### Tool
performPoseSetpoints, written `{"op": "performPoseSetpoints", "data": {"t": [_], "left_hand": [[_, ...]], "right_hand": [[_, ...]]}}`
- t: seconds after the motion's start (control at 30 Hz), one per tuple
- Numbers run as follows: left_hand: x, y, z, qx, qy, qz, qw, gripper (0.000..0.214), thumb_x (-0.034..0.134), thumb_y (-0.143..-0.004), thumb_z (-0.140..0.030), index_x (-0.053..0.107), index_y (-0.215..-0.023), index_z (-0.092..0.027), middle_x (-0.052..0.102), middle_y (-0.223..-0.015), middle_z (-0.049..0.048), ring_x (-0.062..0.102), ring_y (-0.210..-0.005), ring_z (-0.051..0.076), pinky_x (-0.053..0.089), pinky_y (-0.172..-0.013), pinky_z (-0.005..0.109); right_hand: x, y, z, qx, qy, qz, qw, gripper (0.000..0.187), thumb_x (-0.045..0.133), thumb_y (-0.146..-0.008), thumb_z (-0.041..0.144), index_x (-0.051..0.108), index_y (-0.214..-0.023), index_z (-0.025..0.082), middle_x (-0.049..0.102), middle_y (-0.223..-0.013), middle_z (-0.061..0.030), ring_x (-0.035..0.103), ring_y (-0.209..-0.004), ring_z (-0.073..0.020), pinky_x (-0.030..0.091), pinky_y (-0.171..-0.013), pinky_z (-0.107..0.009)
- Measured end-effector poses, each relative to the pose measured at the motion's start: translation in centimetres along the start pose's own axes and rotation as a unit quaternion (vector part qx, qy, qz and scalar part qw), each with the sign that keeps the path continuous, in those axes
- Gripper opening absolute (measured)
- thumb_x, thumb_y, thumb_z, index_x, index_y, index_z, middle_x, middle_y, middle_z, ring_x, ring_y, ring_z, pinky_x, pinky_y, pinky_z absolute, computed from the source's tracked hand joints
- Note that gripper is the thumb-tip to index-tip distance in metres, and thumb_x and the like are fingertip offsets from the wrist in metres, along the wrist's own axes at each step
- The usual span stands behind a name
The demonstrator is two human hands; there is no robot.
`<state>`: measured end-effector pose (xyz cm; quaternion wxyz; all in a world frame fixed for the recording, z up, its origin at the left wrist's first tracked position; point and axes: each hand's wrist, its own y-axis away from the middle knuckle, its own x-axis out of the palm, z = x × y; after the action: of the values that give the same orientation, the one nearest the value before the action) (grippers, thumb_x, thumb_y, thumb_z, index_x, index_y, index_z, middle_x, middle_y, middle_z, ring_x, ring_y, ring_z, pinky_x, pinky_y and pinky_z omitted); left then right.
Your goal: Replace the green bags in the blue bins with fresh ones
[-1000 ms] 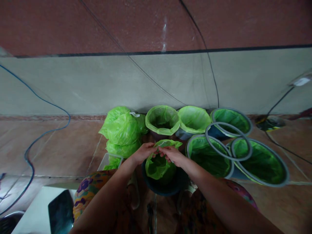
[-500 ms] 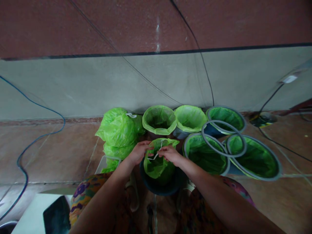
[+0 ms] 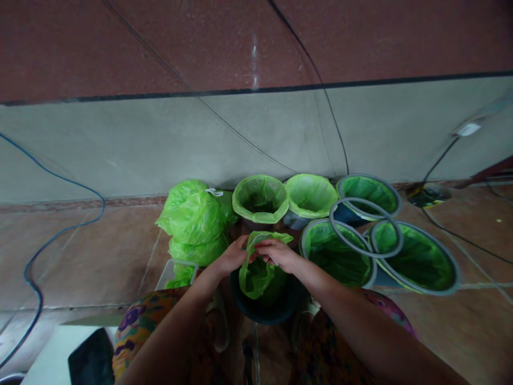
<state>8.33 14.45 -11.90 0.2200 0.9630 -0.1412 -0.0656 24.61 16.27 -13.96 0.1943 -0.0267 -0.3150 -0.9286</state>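
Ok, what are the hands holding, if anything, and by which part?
The green plastic bag, at its upper rim, with both the left hand and the right hand. The exact fingertip grip is partly hidden.

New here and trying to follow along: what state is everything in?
Left hand: holding bag
Right hand: pinching bag
Bag: open, in dark bin
Dark bin: holding bag
Back bins: lined, open
Ringed bins: lined, open
Loose ring: resting across ringed bins
Piled bags: bulging
Tray: green plastic inside
Blue cord: loosely curved
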Motion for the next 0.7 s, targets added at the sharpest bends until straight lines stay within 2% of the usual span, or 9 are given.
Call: {"op": "performPoseSetpoints", "data": {"t": [0.1, 0.2, 0.3, 0.4, 0.47, 0.5, 0.6, 0.7], "left_hand": [[-2.1, 0.1, -0.8, 0.059, -0.184, -0.089, 0.977, 0.045, 0.058, -0.063, -0.010, 0.060, -0.107, -0.015, 0.067, -0.104, 0.0100, 0.062, -0.098, 0.025, 0.046, -0.088, 0.036], [-4.4, 0.7, -2.1, 0.100, -0.270, -0.224, 0.931, 0.045, 0.054, -0.064, -0.007, 0.061, -0.107, -0.016, 0.068, -0.101, 0.0104, 0.063, -0.096, 0.024, 0.045, -0.090, 0.035], [-5.8, 1.8, -3.8, 0.154, -0.215, -0.324, 0.909, 0.041, 0.054, -0.068, -0.012, 0.061, -0.108, -0.016, 0.069, -0.092, 0.0077, 0.067, -0.076, 0.020, 0.052, -0.074, 0.031], [-6.0, 3.2, -5.7, 0.280, -0.040, -0.363, 0.888, 0.033, 0.055, -0.071, -0.019, 0.061, -0.103, -0.016, 0.069, -0.087, 0.0041, 0.066, -0.067, 0.016, 0.054, -0.065, 0.028], [-5.7, 3.7, -6.8, 0.345, 0.078, -0.337, 0.873, 0.030, 0.058, -0.069, -0.021, 0.063, -0.099, -0.017, 0.069, -0.086, 0.0031, 0.066, -0.070, 0.015, 0.055, -0.069, 0.029], [-5.5, 3.9, -7.2, 0.356, 0.123, -0.307, 0.874, 0.029, 0.060, -0.068, -0.020, 0.064, -0.097, -0.017, 0.069, -0.087, 0.0033, 0.067, -0.072, 0.015, 0.054, -0.071, 0.030], [-4.1, 3.6, -7.7, 0.316, 0.198, -0.183, 0.910, 0.030, 0.061, -0.068, -0.019, 0.065, -0.097, -0.017, 0.069, -0.092, 0.0052, 0.067, -0.079, 0.017, 0.053, -0.076, 0.033], [-1.5, 3.1, -7.4, 0.253, 0.201, -0.049, 0.945, 0.033, 0.063, -0.070, -0.021, 0.065, -0.102, -0.016, 0.069, -0.098, 0.0083, 0.066, -0.084, 0.020, 0.051, -0.080, 0.036]], "right_hand": [[-0.9, -0.1, 0.5, -0.019, 0.031, -0.069, 0.997, 0.015, 0.067, -0.067, 0.024, 0.063, -0.079, 0.016, 0.067, -0.068, -0.0029, 0.043, -0.041, -0.0041, 0.023, -0.035, -0.016], [-2.0, 0.4, 2.1, -0.066, 0.021, -0.112, 0.991, 0.021, 0.069, -0.066, 0.029, 0.065, -0.081, 0.015, 0.067, -0.067, -0.0037, 0.042, -0.041, -0.0046, 0.025, -0.036, -0.018], [-3.3, 2.6, 5.0, -0.172, -0.030, -0.096, 0.980, 0.027, 0.071, -0.066, 0.035, 0.065, -0.085, 0.017, 0.068, -0.071, -0.0040, 0.042, -0.045, -0.0054, 0.028, -0.041, -0.020], [-4.7, 5.7, 8.1, -0.271, -0.064, -0.052, 0.959, 0.029, 0.069, -0.069, 0.038, 0.066, -0.092, 0.020, 0.068, -0.079, -0.0046, 0.047, -0.054, -0.0090, 0.037, -0.050, -0.024], [-5.4, 7.2, 9.3, -0.300, -0.091, -0.042, 0.949, 0.029, 0.068, -0.070, 0.039, 0.066, -0.094, 0.023, 0.067, -0.082, -0.0042, 0.048, -0.058, -0.0108, 0.039, -0.054, -0.026], [-5.6, 7.5, 9.6, -0.303, -0.099, -0.037, 0.947, 0.030, 0.068, -0.070, 0.039, 0.065, -0.096, 0.024, 0.067, -0.084, -0.0040, 0.048, -0.059, -0.0108, 0.039, -0.054, -0.026], [-4.7, 7.0, 8.8, -0.267, -0.065, -0.006, 0.962, 0.037, 0.069, -0.071, 0.037, 0.061, -0.105, 0.024, 0.066, -0.088, -0.0032, 0.044, -0.054, -0.0081, 0.034, -0.049, -0.023], [-2.1, 5.3, 6.4, -0.198, 0.038, 0.048, 0.978, 0.050, 0.072, -0.068, 0.037, 0.056, -0.114, 0.024, 0.063, -0.080, 0.0005, 0.040, -0.050, -0.0066, 0.028, -0.044, -0.020]]}}
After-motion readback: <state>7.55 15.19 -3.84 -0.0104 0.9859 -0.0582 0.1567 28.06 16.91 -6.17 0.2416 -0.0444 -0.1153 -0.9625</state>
